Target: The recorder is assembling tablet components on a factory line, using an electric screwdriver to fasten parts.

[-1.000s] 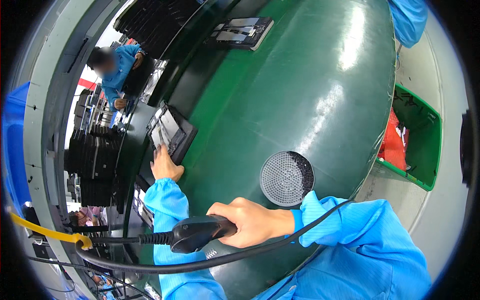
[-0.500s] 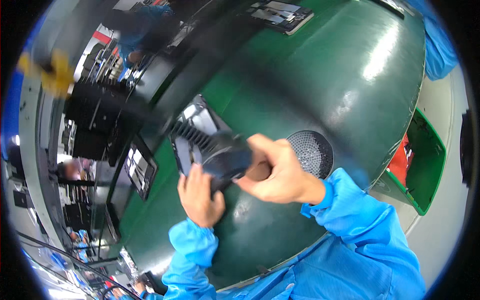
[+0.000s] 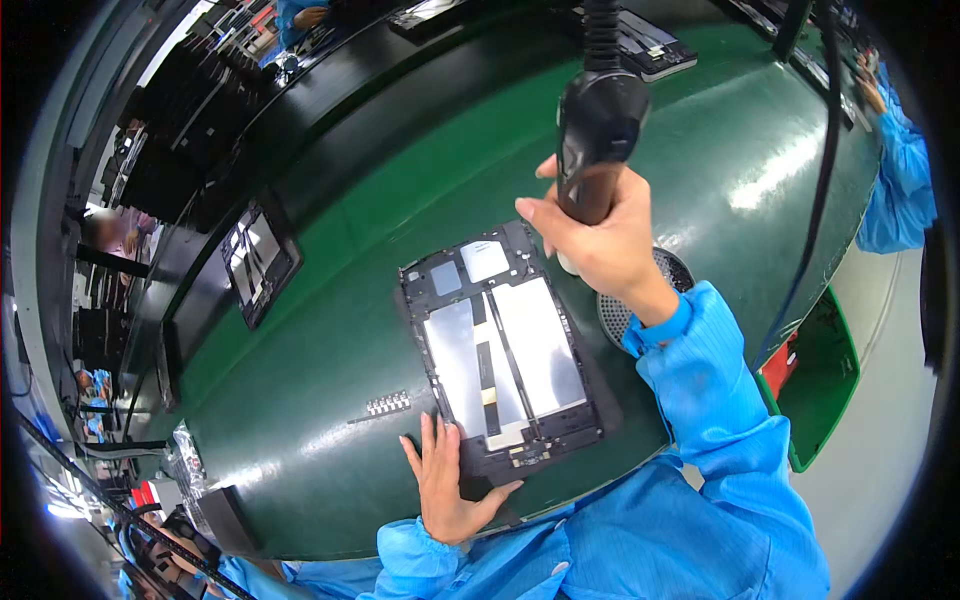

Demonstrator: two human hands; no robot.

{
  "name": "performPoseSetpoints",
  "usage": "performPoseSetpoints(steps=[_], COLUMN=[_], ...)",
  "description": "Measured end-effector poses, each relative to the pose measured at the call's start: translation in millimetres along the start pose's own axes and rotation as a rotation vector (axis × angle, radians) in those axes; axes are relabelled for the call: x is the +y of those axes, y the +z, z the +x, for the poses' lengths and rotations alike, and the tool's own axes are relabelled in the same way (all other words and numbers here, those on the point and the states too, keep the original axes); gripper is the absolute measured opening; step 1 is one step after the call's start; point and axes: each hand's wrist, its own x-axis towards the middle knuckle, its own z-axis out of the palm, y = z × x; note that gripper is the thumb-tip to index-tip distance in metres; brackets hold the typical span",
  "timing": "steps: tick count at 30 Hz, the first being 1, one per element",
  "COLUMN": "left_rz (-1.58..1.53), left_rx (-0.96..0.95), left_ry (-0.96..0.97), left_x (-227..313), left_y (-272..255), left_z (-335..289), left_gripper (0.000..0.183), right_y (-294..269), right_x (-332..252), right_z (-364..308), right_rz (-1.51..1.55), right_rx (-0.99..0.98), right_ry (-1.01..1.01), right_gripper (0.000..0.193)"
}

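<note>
My right hand (image 3: 610,235) is closed around the brown-black grip of a black hand-held tool (image 3: 603,110) with a ribbed hose at its top. It is raised beyond the right side of an opened tablet (image 3: 538,340). The tablet lies on the green table with silver battery panels, ribbon cables and a black frame showing. At its near left corner my left hand (image 3: 447,490) lies with fingers spread, touching the edge. Beside the tablet's left side is a short strip of small pale pieces (image 3: 388,403). A round perforated dark dish (image 3: 612,318) is partly hidden behind my right wrist.
Another opened tablet (image 3: 260,262) lies on the left, and one more (image 3: 655,45) at the far side. A green bin (image 3: 830,385) with red things stands right of the table. A black cable (image 3: 822,190) hangs there. Another person's blue sleeve (image 3: 900,185) shows at far right.
The black tool has moved with my right hand away from over the tablet, to the far right, and now stands raised. My left hand has moved nearer me, to the tablet's near corner. The view has shifted.
</note>
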Motion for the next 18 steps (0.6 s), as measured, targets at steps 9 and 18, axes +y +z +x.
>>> performPoseSetpoints(steps=[9,18], left_rz=[0.059,0.092], left_rx=[0.005,0.297], left_ry=[0.256,0.008], left_x=[-5.9,-61.5], left_y=[8.6,-51.0], left_z=[-8.3,34.7], left_gripper=[0.053,0.019], right_y=[18.6,-13.4], right_x=[7.8,-11.2], right_z=[-4.8,-25.5], right_rz=[0.058,-0.007], right_rx=[0.045,-0.002], right_ry=[-0.091,-0.152], right_gripper=[0.023,0.03])
